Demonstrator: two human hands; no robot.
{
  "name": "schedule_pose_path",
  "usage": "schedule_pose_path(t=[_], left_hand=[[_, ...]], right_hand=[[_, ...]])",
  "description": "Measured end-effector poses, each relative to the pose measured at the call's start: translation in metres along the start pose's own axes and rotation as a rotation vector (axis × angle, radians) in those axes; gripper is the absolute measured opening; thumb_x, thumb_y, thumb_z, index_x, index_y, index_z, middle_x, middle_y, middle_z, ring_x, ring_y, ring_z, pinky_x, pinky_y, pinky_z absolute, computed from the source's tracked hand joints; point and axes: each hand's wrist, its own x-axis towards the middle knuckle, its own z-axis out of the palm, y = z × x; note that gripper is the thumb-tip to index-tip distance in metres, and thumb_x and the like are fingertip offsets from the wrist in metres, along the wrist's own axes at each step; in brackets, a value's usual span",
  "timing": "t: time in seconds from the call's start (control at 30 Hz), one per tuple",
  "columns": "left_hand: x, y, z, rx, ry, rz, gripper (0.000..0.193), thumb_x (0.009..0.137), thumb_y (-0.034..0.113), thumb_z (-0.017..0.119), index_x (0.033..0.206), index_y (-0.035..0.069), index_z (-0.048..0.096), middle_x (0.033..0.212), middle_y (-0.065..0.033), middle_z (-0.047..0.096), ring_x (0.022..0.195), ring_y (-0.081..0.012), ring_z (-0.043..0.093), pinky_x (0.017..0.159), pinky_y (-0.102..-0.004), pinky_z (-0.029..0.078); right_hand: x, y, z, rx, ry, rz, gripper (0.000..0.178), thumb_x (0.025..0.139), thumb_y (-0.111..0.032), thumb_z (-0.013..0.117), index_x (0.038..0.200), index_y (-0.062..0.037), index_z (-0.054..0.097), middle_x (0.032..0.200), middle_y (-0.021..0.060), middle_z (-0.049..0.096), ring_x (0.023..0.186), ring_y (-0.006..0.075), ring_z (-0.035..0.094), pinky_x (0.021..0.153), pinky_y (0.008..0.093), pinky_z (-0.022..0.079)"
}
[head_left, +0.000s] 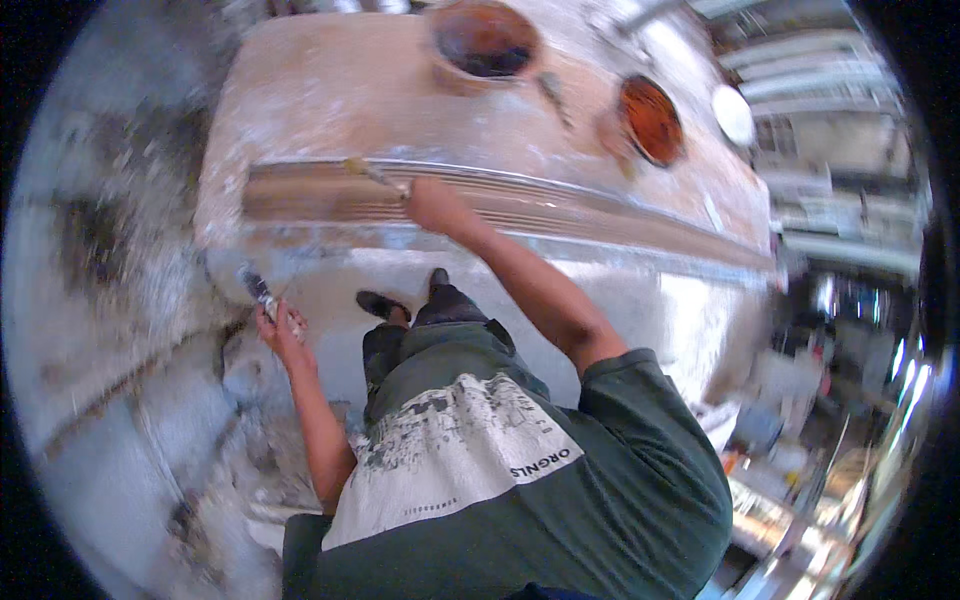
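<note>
A long ribbed brown moulding [560,207] lies along the near side of a worn, stained table [330,90]. My right hand [440,208] reaches over it, fingers wrapped round a slim paintbrush [382,178] with a yellowish tip. That tip is over the moulding's far edge toward the left; blur hides whether it touches. Off the table's near left corner, my left hand [286,328] is closed around a second brush-like tool [258,285], dark and pale at its end and pointing up and left. Its exact kind is hard to make out.
Farther back stand a large tub of dark brown liquid [485,45] and a smaller pot of orange-brown liquid [652,122]. Between them lies a blurred slim tool [555,98]. A white round lid-like object [733,116] is beyond the pot. Long stacked pieces [810,75] fill the right side.
</note>
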Motion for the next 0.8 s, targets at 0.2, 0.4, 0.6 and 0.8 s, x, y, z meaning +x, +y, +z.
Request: schedule_pose_path(t=[0.2, 0.4, 0.6, 0.8], left_hand=[[-0.095, 0.019, 0.164, 0.424, -0.639, 0.08, 0.038, 0.091, 0.012, 0.062, 0.124, 0.008, 0.042, 0.095, -0.0048, 0.056, 0.081, -0.0127, 0.055, 0.071, -0.0278, 0.048], [-0.185, 0.004, 0.278, 1.052, -1.136, 0.821, 0.037, 0.089, 0.011, 0.06, 0.12, -0.003, 0.045, 0.111, -0.0239, 0.051, 0.102, -0.0381, 0.052, 0.094, -0.0482, 0.041], [-0.235, -0.034, 0.301, 1.141, -1.275, 1.051, 0.036, 0.089, 0.012, 0.059, 0.118, -0.007, 0.046, 0.112, -0.0276, 0.049, 0.103, -0.0431, 0.048, 0.093, -0.0511, 0.039], [-0.237, -0.028, 0.334, 1.158, -1.187, 0.831, 0.036, 0.091, 0.012, 0.058, 0.12, -0.003, 0.043, 0.112, -0.0289, 0.052, 0.104, -0.0464, 0.052, 0.093, -0.0472, 0.043]], right_hand=[[-0.053, 0.044, -0.007, 0.149, 0.252, 0.109, 0.02, 0.079, -0.022, 0.064, 0.083, -0.0028, 0.065, 0.088, 0.0232, 0.067, 0.083, 0.0395, 0.066, 0.072, 0.0516, 0.05], [-0.04, 0.064, -0.032, 0.03, 0.374, 0.331, 0.016, 0.084, -0.015, 0.057, 0.094, -0.0023, 0.058, 0.083, 0.0166, 0.069, 0.08, 0.0341, 0.069, 0.069, 0.0469, 0.054], [-0.071, 0.113, -0.065, 0.089, 0.45, 0.161, 0.021, 0.083, -0.018, 0.061, 0.094, 0.0, 0.061, 0.088, 0.0209, 0.066, 0.08, 0.0352, 0.069, 0.07, 0.0474, 0.054], [-0.081, 0.138, -0.041, 0.385, 0.514, 0.109, 0.025, 0.081, -0.021, 0.068, 0.1, -0.0057, 0.07, 0.097, 0.021, 0.058, 0.083, 0.0377, 0.063, 0.078, 0.0429, 0.051]])
